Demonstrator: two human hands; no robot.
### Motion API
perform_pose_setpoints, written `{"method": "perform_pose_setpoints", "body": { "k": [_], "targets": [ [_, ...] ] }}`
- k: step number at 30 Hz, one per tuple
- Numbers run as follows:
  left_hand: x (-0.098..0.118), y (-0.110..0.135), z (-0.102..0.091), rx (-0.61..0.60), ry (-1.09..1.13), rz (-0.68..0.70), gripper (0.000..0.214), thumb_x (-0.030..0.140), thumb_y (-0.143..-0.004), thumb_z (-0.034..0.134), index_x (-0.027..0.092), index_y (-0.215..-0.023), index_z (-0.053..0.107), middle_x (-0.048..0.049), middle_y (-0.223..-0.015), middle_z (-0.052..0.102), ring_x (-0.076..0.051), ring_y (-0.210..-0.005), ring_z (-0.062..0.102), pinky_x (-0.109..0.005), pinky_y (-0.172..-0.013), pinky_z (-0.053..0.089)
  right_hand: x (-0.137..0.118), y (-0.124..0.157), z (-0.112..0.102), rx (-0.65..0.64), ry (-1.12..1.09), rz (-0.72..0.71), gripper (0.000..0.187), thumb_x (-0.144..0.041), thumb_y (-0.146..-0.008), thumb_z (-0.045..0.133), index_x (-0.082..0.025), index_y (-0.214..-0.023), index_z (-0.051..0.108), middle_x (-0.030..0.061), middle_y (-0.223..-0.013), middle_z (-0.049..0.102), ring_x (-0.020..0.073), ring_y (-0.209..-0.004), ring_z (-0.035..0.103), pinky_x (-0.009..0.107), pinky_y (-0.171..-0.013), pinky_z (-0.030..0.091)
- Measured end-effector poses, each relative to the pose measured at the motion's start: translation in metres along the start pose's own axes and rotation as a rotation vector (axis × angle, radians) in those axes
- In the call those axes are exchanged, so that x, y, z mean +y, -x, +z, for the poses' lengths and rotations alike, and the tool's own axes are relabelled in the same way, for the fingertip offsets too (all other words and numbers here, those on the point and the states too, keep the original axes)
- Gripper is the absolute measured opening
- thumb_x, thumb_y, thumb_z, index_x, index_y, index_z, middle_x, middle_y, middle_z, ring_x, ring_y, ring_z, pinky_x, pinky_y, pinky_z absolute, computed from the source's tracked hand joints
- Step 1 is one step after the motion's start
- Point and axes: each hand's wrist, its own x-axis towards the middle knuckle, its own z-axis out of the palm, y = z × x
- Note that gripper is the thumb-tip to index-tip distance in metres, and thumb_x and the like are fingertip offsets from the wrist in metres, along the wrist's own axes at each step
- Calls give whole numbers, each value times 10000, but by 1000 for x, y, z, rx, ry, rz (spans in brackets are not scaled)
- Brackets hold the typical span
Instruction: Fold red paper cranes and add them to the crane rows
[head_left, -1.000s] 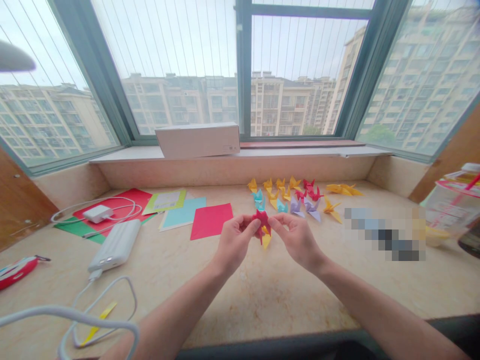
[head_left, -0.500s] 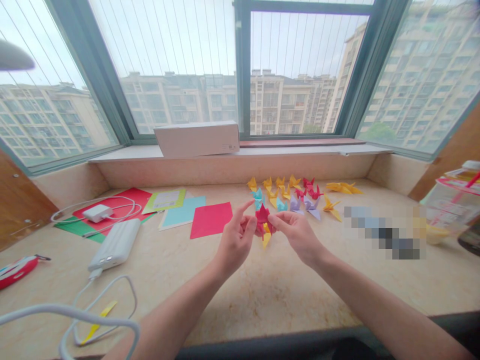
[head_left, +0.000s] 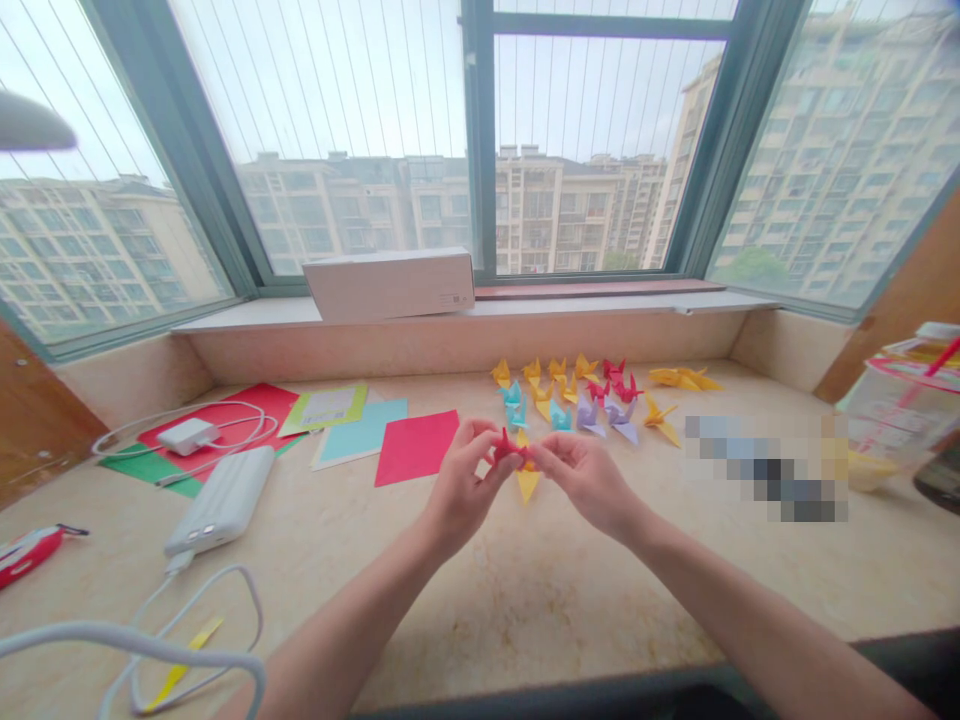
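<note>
A small red origami crane (head_left: 508, 447) is pinched between both hands above the counter. My left hand (head_left: 474, 470) grips its left side, thumb and fingers closed on it. The fingertips of my right hand (head_left: 581, 470) are closed at its right side. Just behind and below the red paper lies a yellow origami crane (head_left: 529, 487), partly covered. Beyond the hands stand several folded cranes in rows: yellow ones (head_left: 542, 402), blue ones (head_left: 560, 416), purple ones (head_left: 620, 421) and red ones (head_left: 615, 374).
Left of the hands lie a red paper square (head_left: 417, 447), blue paper (head_left: 364, 432) and a yellow-green packet (head_left: 324, 409). A white power bank (head_left: 221, 502), charger (head_left: 187, 436) and cables spread further left. A plastic cup (head_left: 892, 410) stands at right; a white box (head_left: 390, 284) rests on the sill.
The red crane has tilted and now sits lower and slightly left, with its pointed tip less upright. My left index finger has curled in from being raised. The view has shifted slightly.
</note>
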Motion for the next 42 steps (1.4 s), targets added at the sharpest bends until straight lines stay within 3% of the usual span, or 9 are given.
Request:
{"method": "perform_pose_setpoints", "body": {
  "k": [3,8,14,21,25,31,42],
  "targets": [
    [0,0,4,-147,241,-152,267,414,-908,597,159,-862,660,-57,-847,651,-174,-795,612,-283,-712,498,-1,-1,-3,75,77,-127,293,-459,-848,681,-186,-951,714,49,-817,722,179,-734,635,317,-701,496],
    [1,1,9,-264,466,-256,333,476,-903,586,145,-894,623,-47,-760,658,-151,-682,611,-266,-650,478,-4,-1,-9,-16,112,-227,202,-378,-888,648,-215,-963,740,57,-929,710,190,-834,637,330,-738,496],
    [9,1,7,-297,489,-344,392,516,-923,527,156,-770,548,23,-606,528,-90,-510,482,-214,-512,385,-3,0,-9,0,185,-248,116,-253,-854,652,-214,-945,712,33,-882,698,173,-780,595,331,-742,469],
    [5,1,6,-347,467,-367,386,506,-911,554,132,-827,595,14,-623,546,-77,-489,467,-210,-488,343,5,0,-9,26,204,-229,86,-174,-814,607,-219,-863,661,8,-815,675,172,-768,583,342,-778,447],
    [6,1,6,-341,479,-378,373,494,-885,599,123,-838,601,-6,-685,597,-71,-483,481,-210,-471,346,6,1,-10,52,195,-261,186,-167,-809,628,-233,-982,649,13,-864,684,174,-783,595,341,-780,458],
    [8,1,6,-301,497,-392,349,464,-858,646,119,-831,603,4,-680,596,-69,-488,484,-208,-472,354,1,0,-15,46,346,-385,53,-182,-841,666,-226,-871,664,15,-849,678,171,-766,595,318,-743,468],
    [9,4,10,-175,489,-323,259,381,-882,641,132,-831,597,29,-587,557,-90,-518,510,-208,-511,402,3,0,-18,80,526,-655,53,-177,-872,671,-218,-902,687,53,-917,681,199,-861,636,362,-797,492]
  ]
}}
